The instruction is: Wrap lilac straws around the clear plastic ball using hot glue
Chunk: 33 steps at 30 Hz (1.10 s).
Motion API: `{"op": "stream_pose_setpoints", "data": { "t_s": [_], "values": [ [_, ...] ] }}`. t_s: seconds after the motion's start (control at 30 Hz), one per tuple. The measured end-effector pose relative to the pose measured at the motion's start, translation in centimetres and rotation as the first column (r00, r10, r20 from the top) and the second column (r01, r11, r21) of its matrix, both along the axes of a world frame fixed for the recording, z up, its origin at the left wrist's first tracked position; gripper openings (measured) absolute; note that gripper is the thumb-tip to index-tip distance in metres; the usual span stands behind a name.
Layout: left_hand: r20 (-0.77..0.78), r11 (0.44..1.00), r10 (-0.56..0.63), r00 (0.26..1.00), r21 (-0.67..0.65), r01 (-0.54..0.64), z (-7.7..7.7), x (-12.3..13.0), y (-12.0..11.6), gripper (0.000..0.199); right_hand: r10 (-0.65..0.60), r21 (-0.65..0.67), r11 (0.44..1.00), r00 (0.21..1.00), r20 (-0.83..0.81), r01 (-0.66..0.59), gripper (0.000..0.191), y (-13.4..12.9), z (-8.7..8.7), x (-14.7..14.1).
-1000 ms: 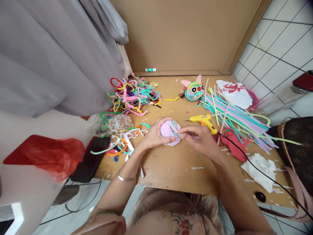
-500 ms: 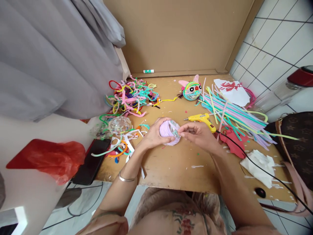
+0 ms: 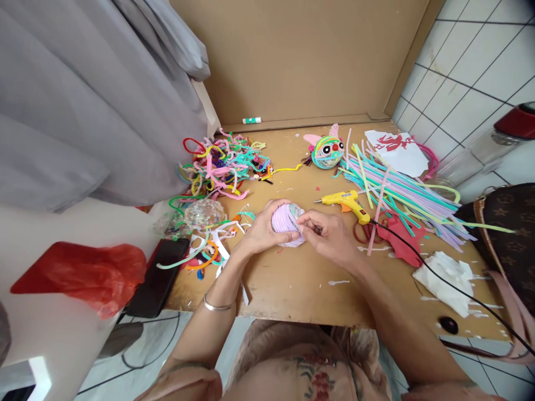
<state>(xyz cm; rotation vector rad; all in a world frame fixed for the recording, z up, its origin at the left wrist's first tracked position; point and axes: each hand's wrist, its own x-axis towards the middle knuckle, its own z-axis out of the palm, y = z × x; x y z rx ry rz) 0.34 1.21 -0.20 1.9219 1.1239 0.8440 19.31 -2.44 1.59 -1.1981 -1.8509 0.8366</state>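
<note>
My left hand (image 3: 263, 227) is wrapped round the left side of a ball (image 3: 286, 220) covered in rows of lilac pipe cleaner. A patch of clear, greenish surface shows at its upper right. Against the ball's right side, my right hand (image 3: 328, 231) has thumb and forefinger pinched together on the lilac pipe cleaner, its end hidden by the fingertips. Just beyond that hand, a yellow hot glue gun (image 3: 345, 203) lies with its nozzle pointing left. Farther back sits a decorated ball (image 3: 328, 151) with pink ears, eyes and a red nose.
Tangled pipe cleaners (image 3: 228, 164) are heaped at back left, near a clear ball (image 3: 204, 214). Straight pipe cleaners (image 3: 401, 192) lie at right, beside red cut-outs (image 3: 401, 239) and a white tissue (image 3: 447, 281). The glue gun's black cord (image 3: 443, 284) crosses the right side. A glue stick (image 3: 252, 120) lies at the back.
My right hand has moved slightly left and closer in against the ball, its fingers more curled. The ball has turned a little in my left hand. The view has shifted slightly.
</note>
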Motion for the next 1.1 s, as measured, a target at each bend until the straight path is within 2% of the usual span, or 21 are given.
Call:
{"op": "stream_pose_setpoints", "data": {
  "t_s": [0.47, 0.73, 1.1],
  "values": [
    [-0.036, 0.998, -0.04, 0.999, 0.04, 0.041, -0.3, -0.4, 0.1, 0.073, 0.053, -0.124, 0.99, 0.996, -0.071, -0.062, 0.007, 0.1, -0.5, -0.2],
    [-0.022, 0.997, -0.071, 0.997, 0.0, 0.071, 0.8, -0.4, -0.4, 0.056, 0.062, -0.148, 0.986, 0.993, -0.101, -0.077, 0.006, 0.0, -0.6, -0.5],
    [-0.001, 1.0, -0.02, 1.0, 0.005, 0.02, 0.3, -0.2, -0.4, 0.044, 0.062, -0.192, 0.978, 0.993, -0.097, -0.08, 0.015, -0.2, -0.1, -0.8]
  ]
}}
